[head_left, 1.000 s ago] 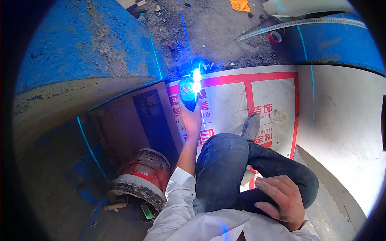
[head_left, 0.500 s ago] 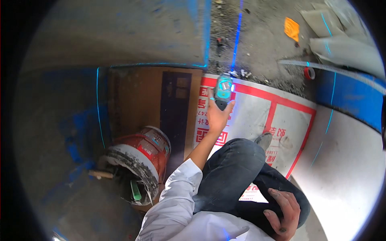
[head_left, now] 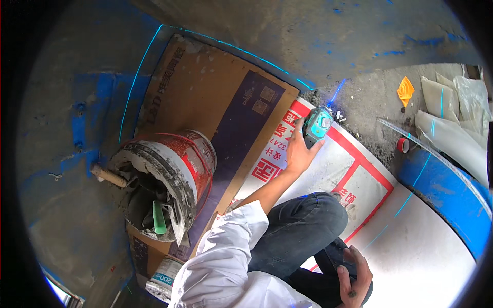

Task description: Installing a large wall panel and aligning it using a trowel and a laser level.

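A teal and black laser level [head_left: 319, 124] stands on the white and red printed sheet, near its far edge. My left hand [head_left: 299, 155] reaches forward with thumb and fingers wrapped round the level's near part. Bright laser lines run along the walls, across the floor and over the blue and white surfaces to the right. Close to my bent right leg, my right hand [head_left: 356, 278] hangs with thumb and fingers apart and nothing visible in it.
On brown cardboard [head_left: 210, 61] at left stands a red and white bucket [head_left: 197, 154], mortar-crusted, holding a green-handled tool [head_left: 158, 218]. Behind it is a smaller white tub [head_left: 165, 277]. At right lie a metal straightedge [head_left: 436, 156], red tape roll [head_left: 403, 146], orange scrap [head_left: 405, 91] and pale bags [head_left: 447, 128].
My view has turned and shifted left, showing more of the bucket and cardboard. My left hand still grips the laser level, which now appears turned. My right hand stays by my leg.
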Tool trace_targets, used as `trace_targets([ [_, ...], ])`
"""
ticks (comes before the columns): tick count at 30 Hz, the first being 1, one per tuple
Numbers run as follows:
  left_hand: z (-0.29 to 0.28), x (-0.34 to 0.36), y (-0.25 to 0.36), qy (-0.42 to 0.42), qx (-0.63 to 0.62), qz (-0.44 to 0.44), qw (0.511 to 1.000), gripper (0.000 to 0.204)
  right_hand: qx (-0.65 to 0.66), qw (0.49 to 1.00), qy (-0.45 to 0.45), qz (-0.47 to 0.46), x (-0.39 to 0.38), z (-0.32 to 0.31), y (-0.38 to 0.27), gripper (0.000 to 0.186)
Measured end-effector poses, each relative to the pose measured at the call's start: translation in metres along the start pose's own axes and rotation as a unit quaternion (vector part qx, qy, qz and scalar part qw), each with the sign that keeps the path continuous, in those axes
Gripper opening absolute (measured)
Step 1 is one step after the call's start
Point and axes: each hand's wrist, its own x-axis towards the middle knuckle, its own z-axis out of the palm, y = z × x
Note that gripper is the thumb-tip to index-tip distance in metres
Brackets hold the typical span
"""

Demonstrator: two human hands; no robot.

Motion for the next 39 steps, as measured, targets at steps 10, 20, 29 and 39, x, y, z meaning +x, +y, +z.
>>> trace_targets([
  [10,0.001,0.004,-0.004,0.049,0.017,0.075,0.996,0.098,-0.077,0.995,0.058,-0.010,0.015,0.024,0.015,0.055],
  [20,0.001,0.007,-0.008,0.038,0.027,0.091,0.995,0.092,-0.093,0.994,0.063,0.001,0.015,0.025,0.034,0.055],
  [29,0.000,0.004,0.001,0.021,0.048,0.096,0.994,0.111,-0.092,0.993,0.067,0.013,0.010,0.026,0.035,0.054],
  [39,0.003,0.006,-0.004,0.027,0.075,0.071,0.994,0.104,-0.087,0.993,0.070,-0.025,0.010,0.024,0.028,0.055],
])
